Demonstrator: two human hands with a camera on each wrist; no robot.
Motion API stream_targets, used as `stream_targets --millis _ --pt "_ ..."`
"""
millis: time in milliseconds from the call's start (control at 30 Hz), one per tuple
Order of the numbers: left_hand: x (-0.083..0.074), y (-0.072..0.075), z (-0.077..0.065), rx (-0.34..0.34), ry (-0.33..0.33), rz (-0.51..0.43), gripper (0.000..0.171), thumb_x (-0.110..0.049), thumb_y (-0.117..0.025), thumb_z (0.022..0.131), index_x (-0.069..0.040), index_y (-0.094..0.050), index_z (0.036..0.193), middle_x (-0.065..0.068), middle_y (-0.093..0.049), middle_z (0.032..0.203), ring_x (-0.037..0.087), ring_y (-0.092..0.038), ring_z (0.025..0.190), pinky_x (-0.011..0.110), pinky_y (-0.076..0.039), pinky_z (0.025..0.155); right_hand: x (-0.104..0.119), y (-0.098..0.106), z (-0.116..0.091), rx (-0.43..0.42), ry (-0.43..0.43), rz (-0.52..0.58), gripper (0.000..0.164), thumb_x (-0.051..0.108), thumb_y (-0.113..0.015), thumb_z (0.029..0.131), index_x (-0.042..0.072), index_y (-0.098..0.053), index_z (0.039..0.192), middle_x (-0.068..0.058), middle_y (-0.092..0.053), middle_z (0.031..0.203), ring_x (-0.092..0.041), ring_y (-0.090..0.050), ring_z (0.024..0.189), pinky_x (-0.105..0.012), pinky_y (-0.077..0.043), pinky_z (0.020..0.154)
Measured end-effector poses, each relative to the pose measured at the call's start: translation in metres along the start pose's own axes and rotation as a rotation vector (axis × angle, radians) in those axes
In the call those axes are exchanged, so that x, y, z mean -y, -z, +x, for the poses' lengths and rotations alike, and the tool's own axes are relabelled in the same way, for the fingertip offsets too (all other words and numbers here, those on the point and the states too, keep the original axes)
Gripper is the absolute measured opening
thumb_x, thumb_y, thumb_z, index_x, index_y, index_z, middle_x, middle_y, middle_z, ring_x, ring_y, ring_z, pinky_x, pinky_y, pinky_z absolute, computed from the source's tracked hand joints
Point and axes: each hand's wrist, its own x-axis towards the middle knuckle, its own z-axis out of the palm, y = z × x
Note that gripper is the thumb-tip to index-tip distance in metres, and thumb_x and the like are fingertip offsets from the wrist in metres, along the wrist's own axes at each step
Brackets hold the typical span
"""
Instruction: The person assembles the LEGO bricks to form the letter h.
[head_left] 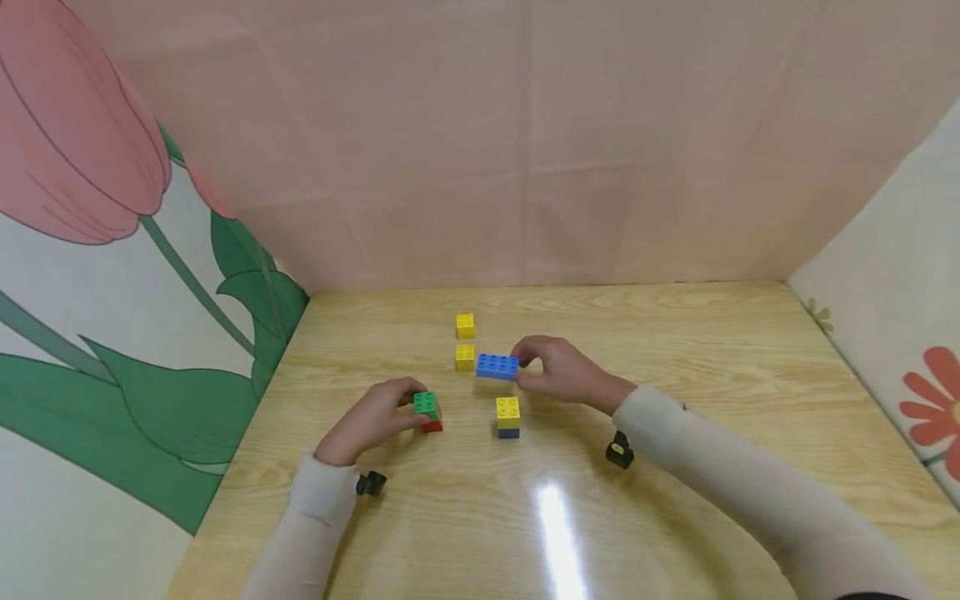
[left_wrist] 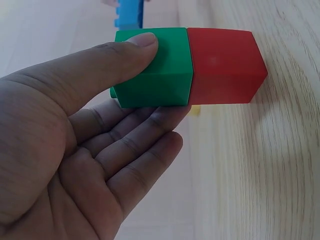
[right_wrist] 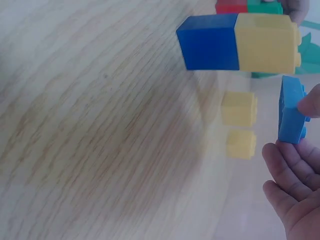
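Note:
My left hand (head_left: 380, 417) pinches a green building block (left_wrist: 172, 60) between thumb and fingers. The green block is stacked on a red block (left_wrist: 227, 65), and this pair stands upright on the table. In my right hand (head_left: 558, 369) is a long blue block (head_left: 497, 367) with two rows of studs, pinched at its right end and raised over the table. Just in front of it stands a stack with a yellow block (head_left: 507, 412) on top of a dark blue block (right_wrist: 210, 42).
Two more yellow blocks stand farther back, one (head_left: 465, 357) nearer and one (head_left: 465, 325) behind it. The wooden table (head_left: 675, 333) ends at a pink cloth backdrop (head_left: 555, 167). Flower-printed panels border it left and right. Each wrist carries a small black camera.

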Motion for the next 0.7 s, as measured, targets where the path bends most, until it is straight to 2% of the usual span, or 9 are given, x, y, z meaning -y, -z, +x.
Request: stream_targets --millis 200,467,700 --pt "-0.001 -0.003 0.001 0.003 0.005 -0.017 0.033 -0.026 -0.077 0.086 -0.018 -0.063 0.114 -0.007 -0.065 0.107 0.017 -0.062 0.105 0.036 -0.052 0.086 0.008 0.000 -0.003 -0.009 0.032 0.022 0.033 0.030 -0.071 0.087 0.011 -0.064 0.114 0.003 -0.065 0.106 -0.023 -0.064 0.098 -0.038 -0.053 0.084" --pt "-0.006 -0.004 0.005 0.001 0.012 -0.025 0.030 -0.024 -0.077 0.086 -0.018 -0.064 0.112 -0.008 -0.065 0.107 0.017 -0.062 0.108 0.037 -0.052 0.089 0.015 0.001 -0.005 -0.029 0.050 0.043 0.033 0.030 -0.072 0.088 0.011 -0.065 0.114 0.002 -0.065 0.105 -0.025 -0.064 0.098 -0.044 -0.053 0.084" --pt "-0.011 -0.006 0.009 0.013 0.033 -0.006 0.032 -0.023 -0.076 0.086 -0.016 -0.064 0.115 -0.005 -0.065 0.110 0.019 -0.061 0.110 0.039 -0.051 0.091 0.018 0.003 -0.008 -0.041 0.071 0.036 0.034 0.032 -0.071 0.088 0.011 -0.065 0.115 0.002 -0.065 0.106 -0.024 -0.064 0.098 -0.044 -0.053 0.084"
